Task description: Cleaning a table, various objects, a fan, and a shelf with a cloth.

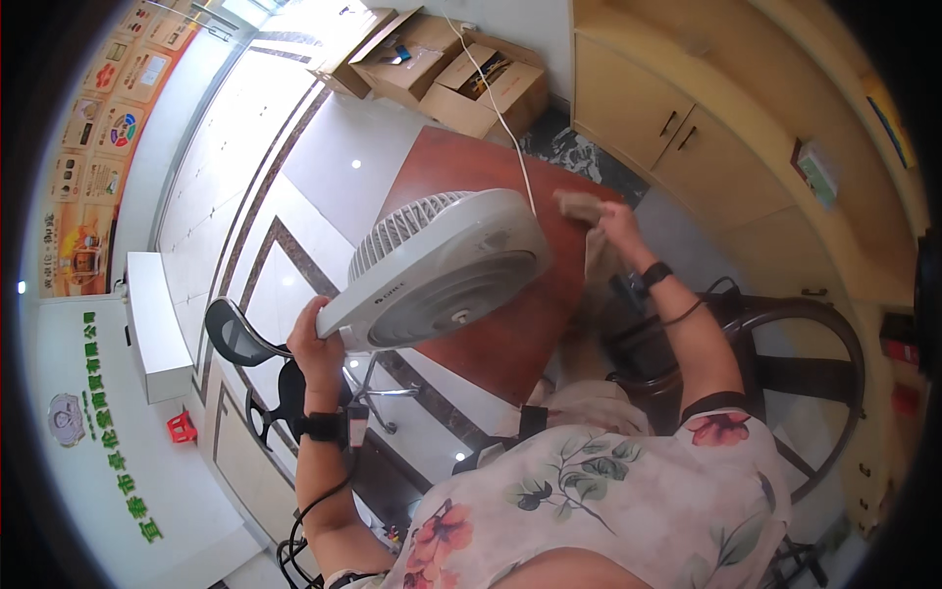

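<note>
A pale grey Gree electric fan (471, 276) is tilted over a reddish-brown table (486, 158), its slotted side facing away from me. My left hand (316, 346) grips the near left edge of its housing. The round ringed panel with a small central knob faces up towards me. To the right of the fan, my right hand (620, 228) holds a beige-brown cloth (580, 206), blurred and hanging partly over the table's right side. The two do not touch in this view. A white cord (508, 125) runs down to behind the fan.
Open cardboard boxes (486, 85) stand on the floor beyond the table. At right are a dark wooden armchair (802, 375) and wooden cabinets (647, 110). An office chair (250, 331) and a white cabinet (158, 324) stand left. Cables hang from my wrist straps.
</note>
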Available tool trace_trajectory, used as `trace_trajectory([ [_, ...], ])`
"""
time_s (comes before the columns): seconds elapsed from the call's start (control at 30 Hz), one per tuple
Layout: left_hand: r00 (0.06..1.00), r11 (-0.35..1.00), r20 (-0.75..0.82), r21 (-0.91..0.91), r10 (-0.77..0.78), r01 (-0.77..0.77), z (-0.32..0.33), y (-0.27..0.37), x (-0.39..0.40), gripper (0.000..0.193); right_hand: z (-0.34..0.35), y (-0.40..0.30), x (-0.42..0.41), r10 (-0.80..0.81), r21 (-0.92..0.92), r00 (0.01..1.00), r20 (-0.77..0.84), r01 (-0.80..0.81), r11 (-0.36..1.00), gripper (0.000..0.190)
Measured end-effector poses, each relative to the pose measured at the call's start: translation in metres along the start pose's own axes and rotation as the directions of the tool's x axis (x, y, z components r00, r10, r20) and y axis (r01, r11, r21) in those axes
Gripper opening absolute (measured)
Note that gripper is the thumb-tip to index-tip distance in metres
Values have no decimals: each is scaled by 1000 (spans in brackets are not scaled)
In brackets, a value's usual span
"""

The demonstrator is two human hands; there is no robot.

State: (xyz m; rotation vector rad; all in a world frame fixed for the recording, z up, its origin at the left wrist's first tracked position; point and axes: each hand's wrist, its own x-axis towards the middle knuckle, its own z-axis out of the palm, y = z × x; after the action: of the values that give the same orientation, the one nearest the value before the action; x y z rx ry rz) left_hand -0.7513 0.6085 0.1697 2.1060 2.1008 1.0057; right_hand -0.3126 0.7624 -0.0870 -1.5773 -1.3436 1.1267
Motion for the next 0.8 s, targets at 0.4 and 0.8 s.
trace_trajectory([
  [0.4,1000,1000,18,-28,-9,9,-19,-88,37,30,7,-25,11,-35,-486,961,-273,-107,867,68],
  [0.8,997,995,21,63,-73,72,-27,-83,33,16,141,-20,-46,-381,-706,880,283,460,538,59],
])
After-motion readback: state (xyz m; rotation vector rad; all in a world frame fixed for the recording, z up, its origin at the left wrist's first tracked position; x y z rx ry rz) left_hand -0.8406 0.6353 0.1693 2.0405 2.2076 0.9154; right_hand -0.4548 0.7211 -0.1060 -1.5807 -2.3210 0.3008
